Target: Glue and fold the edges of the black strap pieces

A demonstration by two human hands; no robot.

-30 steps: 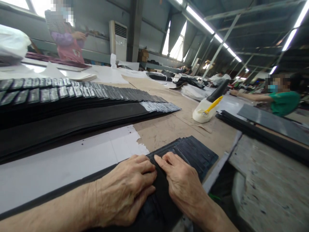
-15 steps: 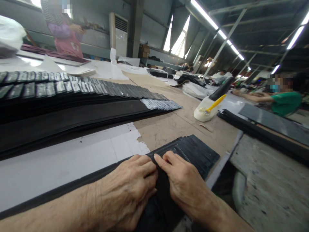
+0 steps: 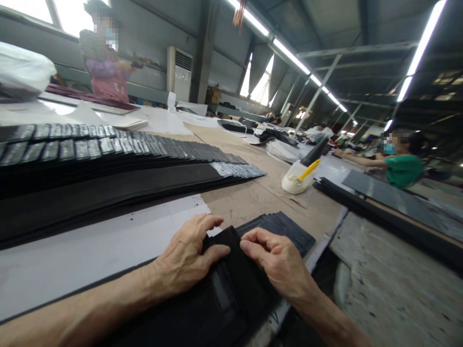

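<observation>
A wide, flat black strip of leather-like material lies before me, its end piece raised between my hands. On its left edge rests the thumb of my left hand; the index finger stands apart from the thumb, and the other fingers are mostly hidden. My right hand is closed, pinching the strip's right edge between thumb and fingertips. Just beyond, a fanned stack of dark strip ends lies on the brown board. Part of the strip is hidden under my hands and forearm.
Long stacked black strips with shiny fanned ends lie at the left. A white container holds a yellow-handled brush. More black strips lie right, above a speckled grey surface. Two people are farther off.
My hands have moved apart from their close grip; the left has spread its thumb and index finger. The strip's end piece now stands up between them. The view has tilted upward.
</observation>
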